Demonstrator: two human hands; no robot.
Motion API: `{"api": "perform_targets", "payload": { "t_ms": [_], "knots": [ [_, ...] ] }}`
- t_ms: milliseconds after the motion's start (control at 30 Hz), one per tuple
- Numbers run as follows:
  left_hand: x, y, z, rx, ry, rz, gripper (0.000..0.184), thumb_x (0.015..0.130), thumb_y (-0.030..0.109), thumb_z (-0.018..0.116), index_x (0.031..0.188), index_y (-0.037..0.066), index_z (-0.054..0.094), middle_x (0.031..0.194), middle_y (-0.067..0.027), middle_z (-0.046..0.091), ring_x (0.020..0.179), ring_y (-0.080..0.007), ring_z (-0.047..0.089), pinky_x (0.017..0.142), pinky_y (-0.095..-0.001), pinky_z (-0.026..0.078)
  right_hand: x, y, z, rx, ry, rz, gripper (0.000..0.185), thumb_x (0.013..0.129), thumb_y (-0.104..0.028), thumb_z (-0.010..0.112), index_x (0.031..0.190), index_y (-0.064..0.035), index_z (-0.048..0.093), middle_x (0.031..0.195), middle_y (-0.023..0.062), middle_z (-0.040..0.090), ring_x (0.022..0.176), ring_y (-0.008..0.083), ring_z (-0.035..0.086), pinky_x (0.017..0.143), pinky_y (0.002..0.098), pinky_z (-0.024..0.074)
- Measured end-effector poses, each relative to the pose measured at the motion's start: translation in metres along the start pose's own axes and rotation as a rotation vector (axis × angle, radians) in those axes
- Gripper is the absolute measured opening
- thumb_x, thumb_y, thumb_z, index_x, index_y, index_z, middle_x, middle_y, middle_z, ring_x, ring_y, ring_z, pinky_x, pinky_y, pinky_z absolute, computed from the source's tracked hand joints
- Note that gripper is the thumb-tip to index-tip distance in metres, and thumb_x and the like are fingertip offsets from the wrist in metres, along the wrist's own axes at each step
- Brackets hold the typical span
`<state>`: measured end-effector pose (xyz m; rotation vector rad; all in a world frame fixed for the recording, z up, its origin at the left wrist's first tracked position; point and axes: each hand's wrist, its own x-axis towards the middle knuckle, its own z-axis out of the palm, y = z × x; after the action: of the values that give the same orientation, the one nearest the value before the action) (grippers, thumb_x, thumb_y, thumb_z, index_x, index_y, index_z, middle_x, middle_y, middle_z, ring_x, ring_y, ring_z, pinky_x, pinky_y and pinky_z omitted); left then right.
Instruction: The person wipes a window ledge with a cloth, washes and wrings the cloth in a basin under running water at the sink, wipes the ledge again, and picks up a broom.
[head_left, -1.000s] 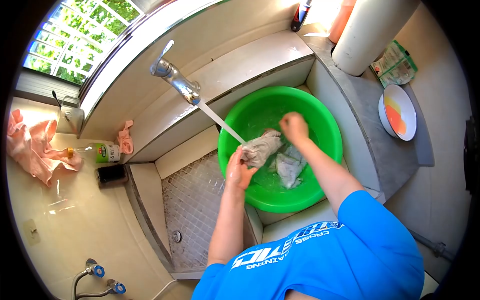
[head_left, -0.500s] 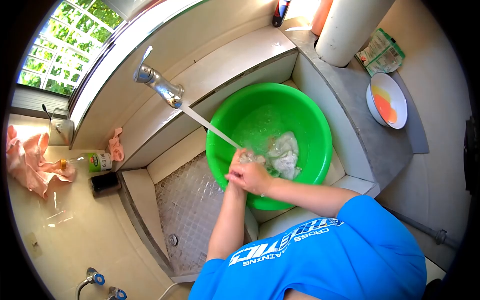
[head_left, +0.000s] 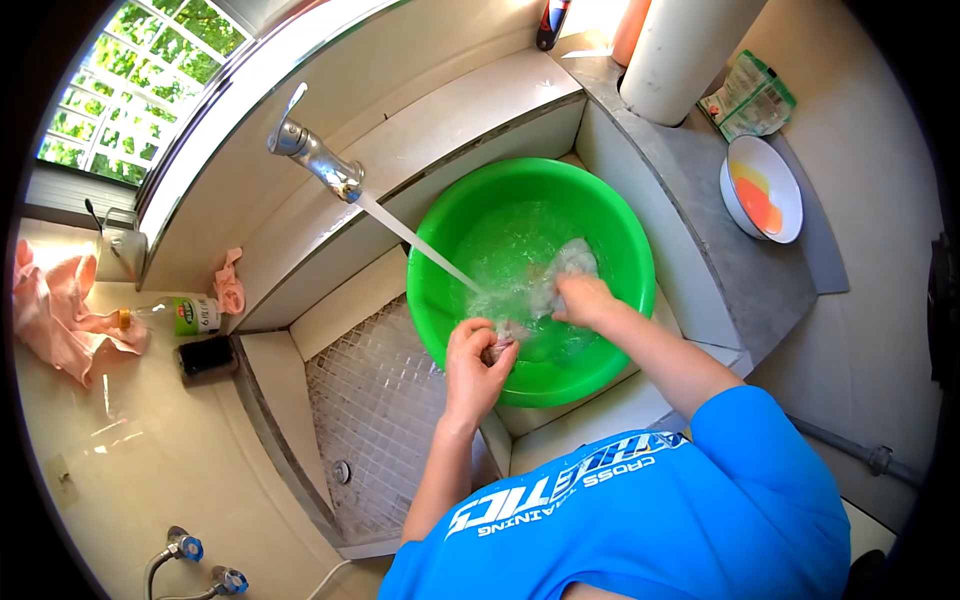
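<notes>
A round green basin [head_left: 625, 215] holds water and wet cloth. Water streams into it from the chrome faucet [head_left: 318, 160]. My left hand [head_left: 478, 362] is closed on a small wet cloth [head_left: 508, 335] at the basin's near left side. At the right, my right hand [head_left: 582, 300] grips the near edge of a greyish-white cloth [head_left: 577, 257], which lies partly in the water. Splashing water blurs the area between the two hands, so I cannot tell whether the cloths are joined.
A tiled sink floor [head_left: 370, 410] lies left of the basin. On the left ledge are a pink cloth [head_left: 65, 315], a bottle [head_left: 185, 316] and a dark box [head_left: 207, 358]. The right ledge holds a white bowl [head_left: 735, 200], a green packet [head_left: 752, 98] and a thick pipe [head_left: 680, 55].
My right hand came over to my left hand and has moved back right, onto the greyish-white cloth. My left hand stays at the basin's near left side. The view has shifted slightly.
</notes>
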<state>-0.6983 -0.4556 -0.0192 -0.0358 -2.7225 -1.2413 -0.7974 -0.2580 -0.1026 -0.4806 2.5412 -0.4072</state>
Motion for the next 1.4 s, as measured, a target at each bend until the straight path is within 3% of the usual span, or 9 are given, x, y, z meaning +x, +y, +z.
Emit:
{"api": "perform_targets", "payload": {
  "t_ms": [133,233,367,467,700,933,1200,1333,1400],
  "knots": [
    [0.005,0.026,-0.01,-0.385,-0.343,-0.367,0.017,0.072,0.012,0.07,0.08,0.001,0.06,0.065,-0.0096,0.057,0.058,-0.0246,0.053,0.057,-0.0339,0.042,-0.003,0.003,0.01,-0.089,0.265,0.03,0.033,0.068,-0.025,0.074,0.09,-0.0036,0.06,0.096,0.0183,0.056,0.095,0.0335,0.055,0.082,0.0401,0.0469],
    [0.004,0.02,-0.006,-0.198,-0.735,-0.338,0.026,0.075,0.014,0.071,0.095,0.002,0.06,0.087,-0.0101,0.059,0.069,-0.0162,0.055,0.061,-0.0276,0.046,-0.004,0.003,0.01,-0.135,0.261,-0.05,0.027,0.069,-0.013,0.066,0.091,0.0,0.058,0.092,0.017,0.057,0.093,0.033,0.056,0.082,0.0393,0.0476],
    [0.001,-0.005,0.021,-0.151,-0.428,-0.15,0.045,0.074,0.012,0.069,0.114,0.001,0.052,0.117,-0.0198,0.052,0.111,-0.0351,0.05,0.093,-0.0385,0.042,-0.015,-0.022,-0.006,0.096,0.201,-0.341,0.02,0.07,-0.005,0.055,0.089,-0.0006,0.056,0.092,0.0186,0.057,0.09,0.0351,0.056,0.078,0.0413,0.0471],
    [0.009,-0.014,0.033,-0.124,-0.228,0.02,0.044,0.074,0.009,0.068,0.114,0.001,0.052,0.118,-0.0194,0.052,0.11,-0.0363,0.05,0.094,-0.0392,0.042,-0.033,-0.048,-0.027,0.328,0.197,-0.451,0.016,0.071,-0.003,0.053,0.087,-0.0002,0.054,0.091,0.0192,0.056,0.087,0.0363,0.055,0.076,0.0419,0.0463],
    [0.01,-0.018,0.03,-0.77,-0.195,-0.216,0.024,0.085,0.003,0.059,0.107,0.002,0.053,0.111,-0.0045,0.055,0.101,-0.013,0.051,0.088,-0.0264,0.042,-0.039,-0.057,-0.035,0.72,0.479,-0.577,0.015,0.073,0.003,0.051,0.086,-0.0013,0.055,0.086,0.016,0.052,0.08,0.0319,0.054,0.072,0.0375,0.045],
    [0.021,-0.015,0.015,-0.636,-0.135,-0.307,0.012,0.089,0.014,0.057,0.086,0.003,0.054,0.076,0.0041,0.048,0.067,-0.0043,0.042,0.058,-0.0194,0.036,-0.027,-0.066,-0.056,0.781,0.634,-0.591,0.018,0.073,0.004,0.05,0.088,-0.002,0.058,0.081,0.0136,0.056,0.072,0.0276,0.054,0.066,0.034,0.0453],
    [0.052,-0.009,0.021,-0.718,0.037,-0.388,0.017,0.091,0.016,0.053,0.078,0.005,0.052,0.067,0.0069,0.042,0.061,-0.0018,0.034,0.051,-0.0194,0.028,0.024,-0.035,-0.043,0.595,0.079,-0.365,0.027,0.086,-0.029,0.057,0.092,-0.0031,0.06,0.079,0.0156,0.063,0.071,0.0273,0.061,0.064,0.036,0.0472],
    [0.057,-0.101,0.062,-0.076,0.272,-0.43,0.015,0.085,0.014,0.057,0.088,0.0,0.055,0.074,-0.0104,0.059,0.066,-0.0233,0.056,0.062,-0.0339,0.044,0.064,0.016,-0.022,0.518,0.289,0.084,0.044,0.079,-0.044,0.063,0.099,-0.0047,0.061,0.091,0.0149,0.064,0.084,0.0286,0.061,0.072,0.0383,0.0488],
    [0.06,-0.114,0.077,0.111,-0.055,-0.464,0.028,0.08,0.02,0.061,0.097,-0.001,0.055,0.097,-0.0211,0.059,0.091,-0.0342,0.058,0.081,-0.0434,0.046,0.07,0.017,0.011,0.399,0.397,0.358,0.052,0.075,-0.043,0.067,0.111,-0.0067,0.057,0.104,0.0195,0.06,0.1,0.0324,0.056,0.08,0.0426,0.0474]
  ]
}}
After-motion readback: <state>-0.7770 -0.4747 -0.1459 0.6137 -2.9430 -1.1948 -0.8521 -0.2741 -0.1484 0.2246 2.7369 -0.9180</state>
